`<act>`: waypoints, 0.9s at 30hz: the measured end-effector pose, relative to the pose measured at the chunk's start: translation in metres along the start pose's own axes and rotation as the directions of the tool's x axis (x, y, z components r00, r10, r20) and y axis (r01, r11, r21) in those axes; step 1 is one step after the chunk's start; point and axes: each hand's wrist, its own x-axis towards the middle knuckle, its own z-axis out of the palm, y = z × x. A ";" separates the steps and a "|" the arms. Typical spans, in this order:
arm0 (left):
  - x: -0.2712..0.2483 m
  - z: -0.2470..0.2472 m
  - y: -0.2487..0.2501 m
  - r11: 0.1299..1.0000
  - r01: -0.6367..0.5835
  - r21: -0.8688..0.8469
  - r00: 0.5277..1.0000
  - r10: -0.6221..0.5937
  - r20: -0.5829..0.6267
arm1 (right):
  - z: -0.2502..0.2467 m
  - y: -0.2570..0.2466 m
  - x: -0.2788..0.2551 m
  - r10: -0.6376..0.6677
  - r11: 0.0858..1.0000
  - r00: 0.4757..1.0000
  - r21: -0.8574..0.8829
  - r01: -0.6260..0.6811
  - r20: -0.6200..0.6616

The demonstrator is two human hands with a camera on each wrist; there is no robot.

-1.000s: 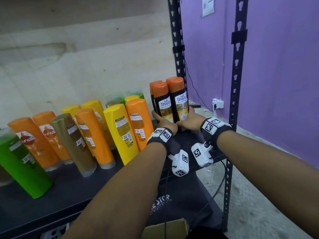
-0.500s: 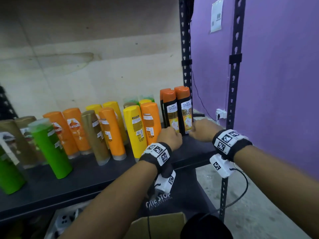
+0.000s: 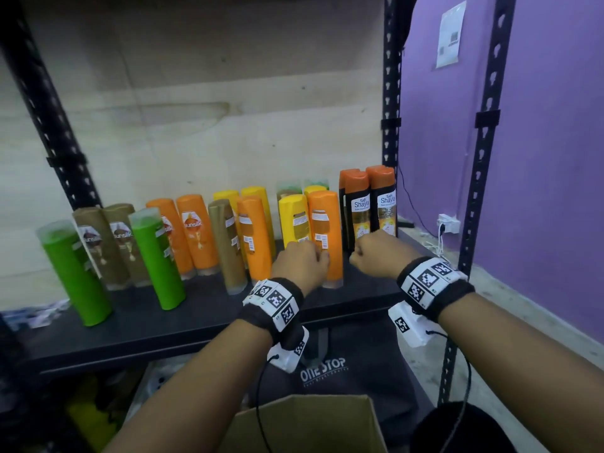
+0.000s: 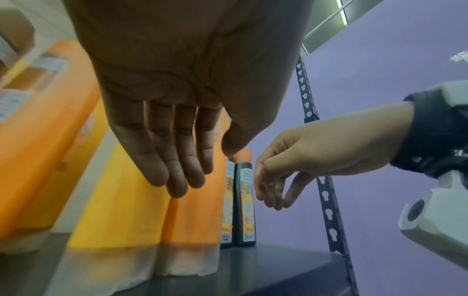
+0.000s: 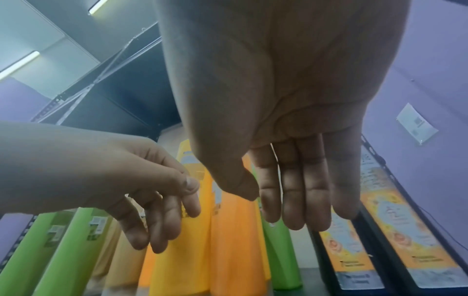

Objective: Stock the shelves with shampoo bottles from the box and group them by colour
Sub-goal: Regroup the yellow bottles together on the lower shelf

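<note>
Both hands [image 3: 300, 261] [image 3: 376, 255] hang loosely curled, holding nothing.

1. Behind the left hand [image 3: 300, 263]: lower part of the orange bottle [image 3: 325, 233] hidden, label print too blurred to read.
2. Beyond the right hand [image 3: 376, 253]: bases of the two Shayla bottles [image 3: 372, 204] covered by the knuckles.
3. Farther back from both hands: green bottles [image 3: 302, 186] mostly hidden by the front row.
4. Below the wrists: cardboard box [image 3: 304, 426] cut off by the bottom edge, contents unseen.
</note>
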 end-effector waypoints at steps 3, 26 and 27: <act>-0.004 -0.007 -0.013 1.000 0.004 -0.024 0.999 -0.005 -0.035 | 0.008 -0.012 0.003 -0.014 0.999 1.000 0.037 0.014 -0.015; 0.008 0.027 -0.055 0.940 0.028 -0.339 0.984 -0.086 -0.157 | 0.065 -0.020 0.026 0.064 0.824 0.966 0.559 0.090 -0.249; 0.009 0.029 -0.056 0.931 0.016 -0.365 0.982 -0.085 -0.171 | 0.067 -0.018 0.026 0.065 0.802 0.963 0.588 0.106 -0.262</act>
